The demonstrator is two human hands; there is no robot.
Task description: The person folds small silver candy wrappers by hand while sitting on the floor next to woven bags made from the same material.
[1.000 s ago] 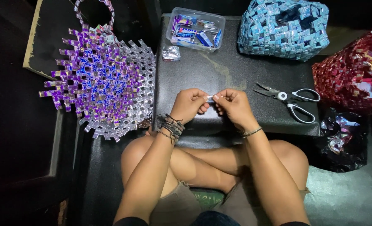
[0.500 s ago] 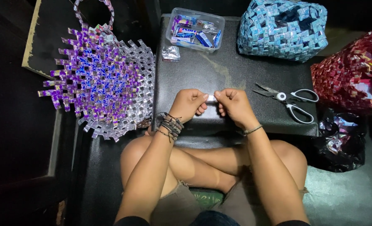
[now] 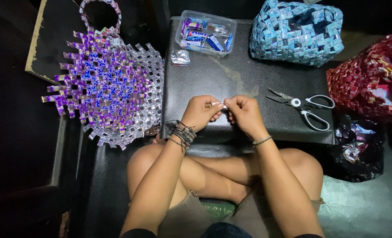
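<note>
My left hand [image 3: 201,112] and my right hand [image 3: 244,113] meet over the front part of a low black table [image 3: 231,79]. Between their fingertips they pinch a small folded silvery wrapper strip [image 3: 218,105]. The strip is mostly hidden by my fingers. Dark bracelets circle my left wrist and a thin band my right. My crossed bare legs sit just below the table's front edge.
A purple and silver woven wrapper piece [image 3: 105,83] with a loop handle lies left of the table. A clear tub of folded wrappers [image 3: 205,33] and a loose silver piece [image 3: 180,57] sit at the back. Scissors [image 3: 304,108] lie right. A blue woven bag [image 3: 297,31], red woven bag [image 3: 368,77] and black bag [image 3: 359,147] stand around.
My two hands have drawn closer together on the strip and shifted slightly; everything else has stayed in place.
</note>
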